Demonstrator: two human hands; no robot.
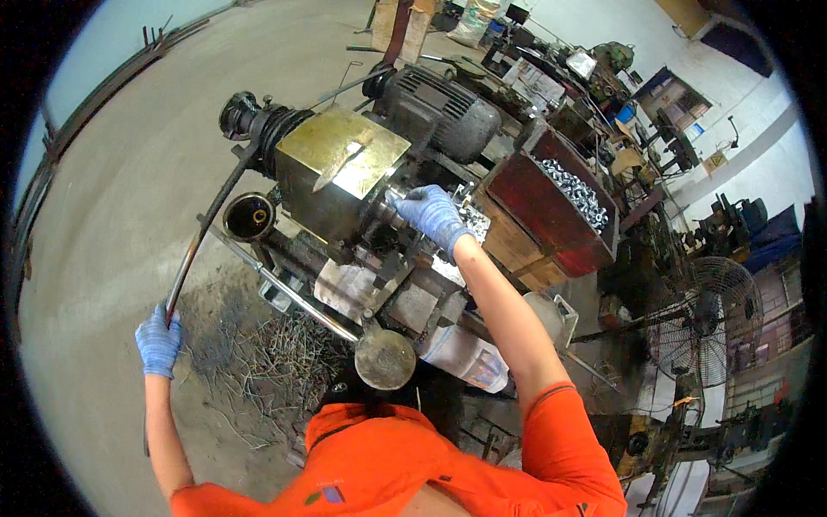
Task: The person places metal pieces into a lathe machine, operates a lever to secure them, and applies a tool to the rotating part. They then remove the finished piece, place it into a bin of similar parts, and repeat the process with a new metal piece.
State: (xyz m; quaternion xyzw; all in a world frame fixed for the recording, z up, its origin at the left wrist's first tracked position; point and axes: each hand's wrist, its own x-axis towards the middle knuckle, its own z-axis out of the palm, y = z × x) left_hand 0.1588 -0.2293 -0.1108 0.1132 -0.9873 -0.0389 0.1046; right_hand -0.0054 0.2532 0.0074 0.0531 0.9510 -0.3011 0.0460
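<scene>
My left hand, in a blue knitted glove, is closed round the lower end of a long metal lever. The lever slants up to the rear of a small lathe-like machine with a brass-coloured cover. My right hand, gloved alike, reaches to the spindle end at the machine's right side. Its fingers are bent together at a shiny metal part there; what they grip is hidden. Below lie the dark tool slides and a bright bar that ends near a round, dusty disc.
A ribbed motor sits behind the machine. On the right, a dark red bin holds many small metal parts. An open round pot stands on the left. Metal shavings cover the floor below. A caged fan stands far right.
</scene>
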